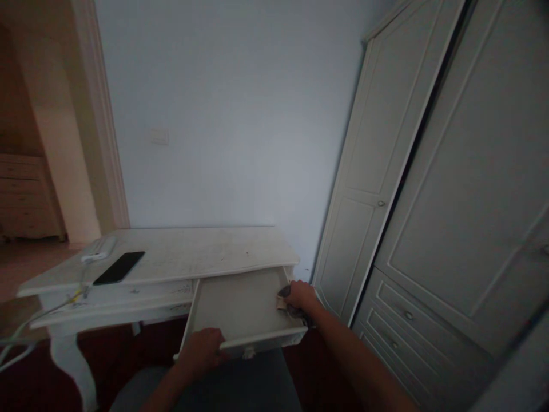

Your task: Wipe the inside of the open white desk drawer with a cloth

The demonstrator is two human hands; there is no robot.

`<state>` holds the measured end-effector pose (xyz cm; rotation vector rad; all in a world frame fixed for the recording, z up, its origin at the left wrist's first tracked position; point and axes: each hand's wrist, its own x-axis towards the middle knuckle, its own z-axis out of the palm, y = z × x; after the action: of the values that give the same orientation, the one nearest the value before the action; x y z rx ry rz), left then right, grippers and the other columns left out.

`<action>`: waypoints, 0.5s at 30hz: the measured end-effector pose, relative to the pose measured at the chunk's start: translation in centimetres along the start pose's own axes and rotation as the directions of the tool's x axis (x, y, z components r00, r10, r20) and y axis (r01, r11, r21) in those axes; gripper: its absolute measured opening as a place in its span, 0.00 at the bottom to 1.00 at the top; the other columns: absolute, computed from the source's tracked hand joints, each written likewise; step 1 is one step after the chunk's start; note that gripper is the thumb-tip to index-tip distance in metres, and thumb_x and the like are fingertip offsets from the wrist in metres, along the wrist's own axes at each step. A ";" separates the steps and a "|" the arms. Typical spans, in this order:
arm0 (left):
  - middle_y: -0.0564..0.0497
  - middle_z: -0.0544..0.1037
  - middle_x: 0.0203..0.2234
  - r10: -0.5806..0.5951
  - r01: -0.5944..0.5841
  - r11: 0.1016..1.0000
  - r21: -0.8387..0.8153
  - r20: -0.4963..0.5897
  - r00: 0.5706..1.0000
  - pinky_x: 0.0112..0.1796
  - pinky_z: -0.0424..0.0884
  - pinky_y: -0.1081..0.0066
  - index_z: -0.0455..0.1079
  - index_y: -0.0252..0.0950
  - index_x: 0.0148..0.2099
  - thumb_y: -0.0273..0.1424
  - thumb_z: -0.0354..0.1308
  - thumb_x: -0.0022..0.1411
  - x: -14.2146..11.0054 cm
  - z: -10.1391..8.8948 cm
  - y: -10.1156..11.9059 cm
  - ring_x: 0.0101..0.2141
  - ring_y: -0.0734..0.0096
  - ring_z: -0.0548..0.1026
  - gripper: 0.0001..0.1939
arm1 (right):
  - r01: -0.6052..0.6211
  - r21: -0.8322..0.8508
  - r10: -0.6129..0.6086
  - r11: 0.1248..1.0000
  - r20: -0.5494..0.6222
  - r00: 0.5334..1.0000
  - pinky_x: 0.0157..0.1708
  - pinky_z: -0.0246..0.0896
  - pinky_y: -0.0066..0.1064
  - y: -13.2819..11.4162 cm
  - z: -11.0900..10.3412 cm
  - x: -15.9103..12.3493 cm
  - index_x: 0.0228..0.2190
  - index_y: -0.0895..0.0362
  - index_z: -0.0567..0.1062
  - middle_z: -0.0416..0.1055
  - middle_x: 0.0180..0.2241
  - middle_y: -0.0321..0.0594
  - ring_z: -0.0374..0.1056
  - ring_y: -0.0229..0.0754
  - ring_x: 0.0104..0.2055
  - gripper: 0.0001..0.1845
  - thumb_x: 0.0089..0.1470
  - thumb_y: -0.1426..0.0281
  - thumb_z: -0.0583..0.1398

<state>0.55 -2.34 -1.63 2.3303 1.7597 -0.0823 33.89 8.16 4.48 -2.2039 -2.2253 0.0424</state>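
Observation:
A white desk (206,252) stands against the wall with its right drawer (240,312) pulled out. My left hand (201,350) grips the drawer's front edge, fingers curled over it. My right hand (300,297) is at the drawer's right inner side, closed on a small dark and pale thing, perhaps a cloth (283,296), pressed against the drawer wall. The drawer's bottom looks bare.
A black phone (119,267) and a white power strip (99,249) with cables lie on the desk's left part. A tall white wardrobe (429,200) fills the right. A doorway (38,143) opens at the left, with a wooden dresser beyond.

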 end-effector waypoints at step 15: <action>0.41 0.80 0.54 0.042 -0.041 0.999 -0.025 0.054 0.998 0.56 0.68 0.54 0.76 0.40 0.54 0.43 0.55 0.63 -1.8 2.5 1.0 0.56 0.49 0.76 0.22 | -0.029 -0.008 0.028 1.000 -0.090 0.996 0.49 0.68 0.41 -0.7 -0.9 1.5 0.57 0.55 0.75 0.75 0.56 0.54 0.72 0.58 0.58 0.30 0.56 0.57 0.66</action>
<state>1.17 -4.79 -3.62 2.3238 1.6764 -0.1167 33.24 9.64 5.41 -2.1956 -2.1522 -0.0649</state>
